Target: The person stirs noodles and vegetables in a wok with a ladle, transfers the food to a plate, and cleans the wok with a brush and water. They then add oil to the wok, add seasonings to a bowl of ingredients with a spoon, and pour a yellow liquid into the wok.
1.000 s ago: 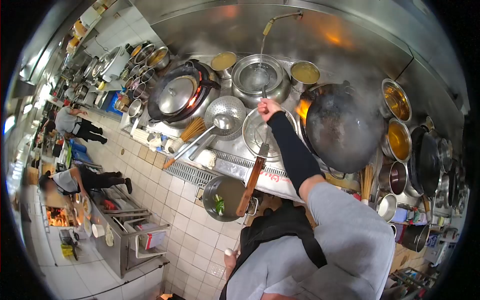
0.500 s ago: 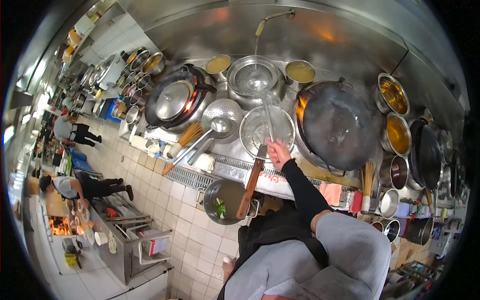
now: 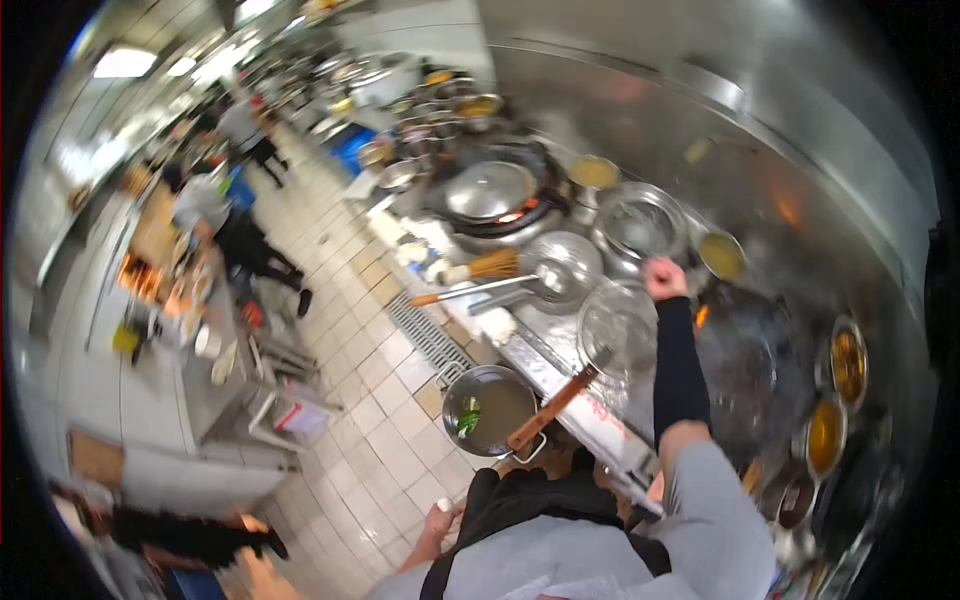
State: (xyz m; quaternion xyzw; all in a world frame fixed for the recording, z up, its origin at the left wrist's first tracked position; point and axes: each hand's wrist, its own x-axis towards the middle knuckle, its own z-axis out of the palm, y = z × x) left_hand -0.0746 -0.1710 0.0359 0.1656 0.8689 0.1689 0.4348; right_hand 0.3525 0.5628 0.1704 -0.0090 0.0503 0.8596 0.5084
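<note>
My right hand is closed at the near rim of the pot with a round strainer over it; what it grips is blurred. Low in the view, my left hand hangs over the floor, closed round a small white thing I cannot make out. Below my right hand sits a wire-mesh strainer. A perforated ladle lies to its left. In front of my body is a pot of cloudy liquid with green leaves, and a wooden handle crosses its edge.
A large dark wok is right of my forearm. Flames show under a lidded wok and beside the large one. Metal containers of orange liquid stand at the right. Co-workers are at the left, beyond the tiled floor.
The view has turned, shifting the stove rightward and tilting it. My right hand has moved from beside the wooden handle to the pot rim. My left hand has come into view.
</note>
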